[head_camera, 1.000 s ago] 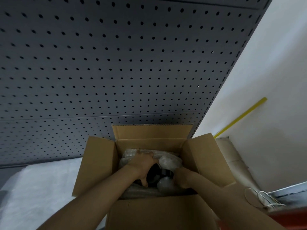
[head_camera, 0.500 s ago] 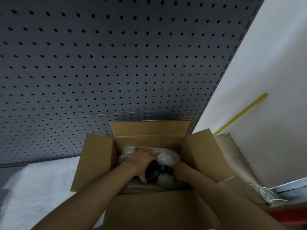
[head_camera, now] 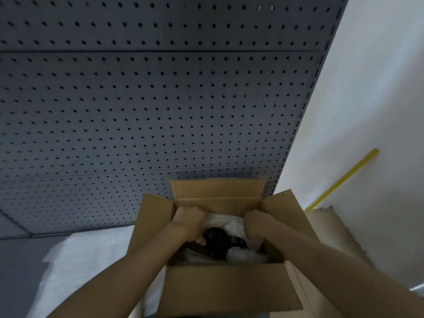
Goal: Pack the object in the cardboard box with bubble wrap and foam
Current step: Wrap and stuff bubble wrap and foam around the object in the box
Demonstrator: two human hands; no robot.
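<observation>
Hands tuck wrap around dark object inside open carton

Object (head_camera: 216, 243), black and rounded, lies low in the middle of the cardboard box (head_camera: 226, 292). Its long axis runs roughly left to right across the box, with the bulbous end toward the left and a narrower dark part reaching right; finer detail is too dim to tell. Bubble wrap (head_camera: 231, 222) surrounds it, bunched pale behind it against the far wall and again in front at the lower right.

Left hand (head_camera: 189, 222) sits at the far left inside corner, fingers curled down into the wrap and thumb touching the object's left end; its grip is closed on the wrap. Right hand (head_camera: 258, 226) sits at the far right inside corner, fingers likewise curled and clutching the wrap.

All four box flaps stand open. White foam sheet (head_camera: 91, 260) lies on the grey counter (head_camera: 18, 271) just left of the box. Grey pegboard (head_camera: 149, 99) rises behind. Yellow strip (head_camera: 344, 179) leans on the white wall (head_camera: 378, 88) at the right.
</observation>
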